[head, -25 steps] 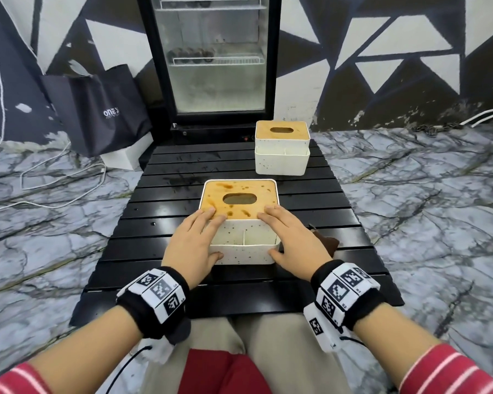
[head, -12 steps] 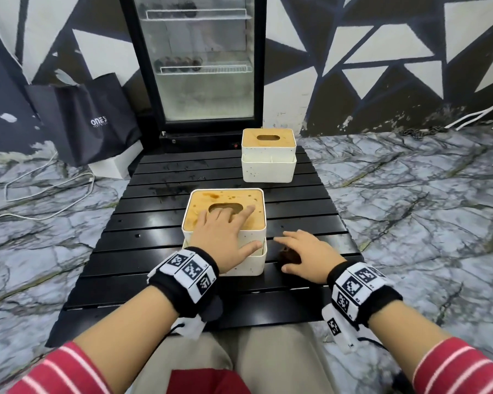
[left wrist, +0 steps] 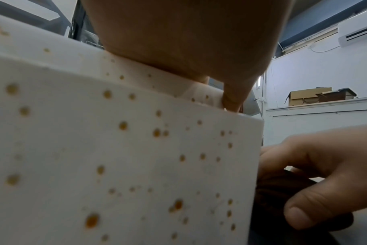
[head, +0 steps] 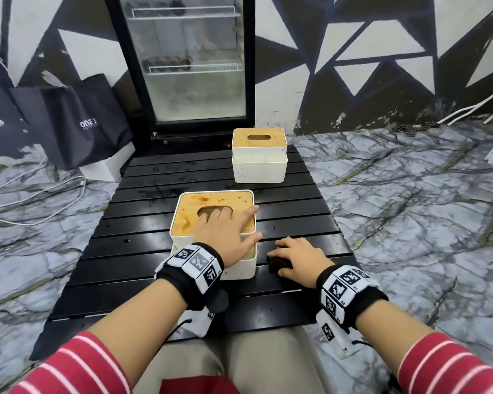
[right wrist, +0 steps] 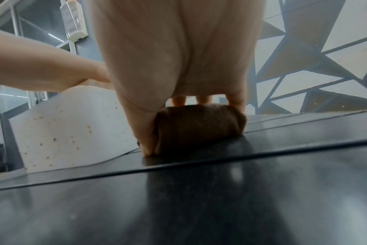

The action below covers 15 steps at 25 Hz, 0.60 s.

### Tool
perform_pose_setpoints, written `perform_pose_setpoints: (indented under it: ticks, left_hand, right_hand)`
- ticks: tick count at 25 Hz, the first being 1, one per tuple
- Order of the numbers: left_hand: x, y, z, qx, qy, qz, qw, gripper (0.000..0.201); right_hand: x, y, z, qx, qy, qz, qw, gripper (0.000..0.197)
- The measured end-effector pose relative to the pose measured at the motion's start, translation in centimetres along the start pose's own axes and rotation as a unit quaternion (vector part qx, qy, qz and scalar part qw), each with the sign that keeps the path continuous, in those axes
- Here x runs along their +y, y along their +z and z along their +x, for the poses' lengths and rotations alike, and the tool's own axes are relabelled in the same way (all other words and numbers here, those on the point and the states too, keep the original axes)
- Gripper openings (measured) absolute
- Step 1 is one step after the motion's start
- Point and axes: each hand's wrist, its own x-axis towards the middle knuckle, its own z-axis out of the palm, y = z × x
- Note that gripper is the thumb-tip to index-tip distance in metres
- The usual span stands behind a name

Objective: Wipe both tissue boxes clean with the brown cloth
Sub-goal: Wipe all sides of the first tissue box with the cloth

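Note:
The near tissue box (head: pixel 188 223) is white with a wooden lid, and brown stains spot the lid and the front wall (left wrist: pixel 115 149). My left hand (head: pixel 225 226) rests flat on that lid, fingers straight by the slot, thumb at the right edge. Just right of the box, my right hand (head: pixel 296 257) grips the rolled brown cloth (right wrist: pixel 199 122) on the table, thumb on its near side and fingers over the far side. A second, similar tissue box (head: pixel 258 155) stands at the table's far end, untouched.
Everything sits on a low black slatted table (head: pixel 143 251) over a marble-patterned floor. A glass-door fridge (head: pixel 194 66) stands behind it, with a black bag (head: pixel 77 120) to the left. White cables (head: pixel 40 191) lie on the floor at the left.
Both hands were on the near box's front. The left hand slid up onto the lid. The right hand moved off to the right and closed round the brown cloth.

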Motion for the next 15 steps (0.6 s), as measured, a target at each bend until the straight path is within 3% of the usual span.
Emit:
perform_pose_setpoints:
  ticks: [6, 11, 13, 15]
  left_hand:
    - [0.3, -0.1, 0.1, -0.003, 0.000, -0.030, 1.000, 0.059]
    - [-0.1, -0.8, 0.1, 0.051, 0.002, -0.105, 0.993, 0.059]
    - [-0.3, -1.0, 0.3, 0.067, 0.005, -0.182, 0.981, 0.066]
    - [-0.8, -0.9, 0.7, 0.091, 0.016, -0.301, 0.949, 0.075]
  right_hand:
    - [-0.7, 0.4, -0.5, 0.019, 0.013, -0.013, 1.000, 0.038]
    - [-0.5, -0.2, -0.8, 0.013, 0.024, 0.030, 0.999, 0.036]
    - [0.2, -1.1, -0.8, 0.052, 0.031, 0.104, 0.993, 0.037]
    - [0.4, -2.4, -1.1, 0.129, 0.029, 0.180, 0.975, 0.039]
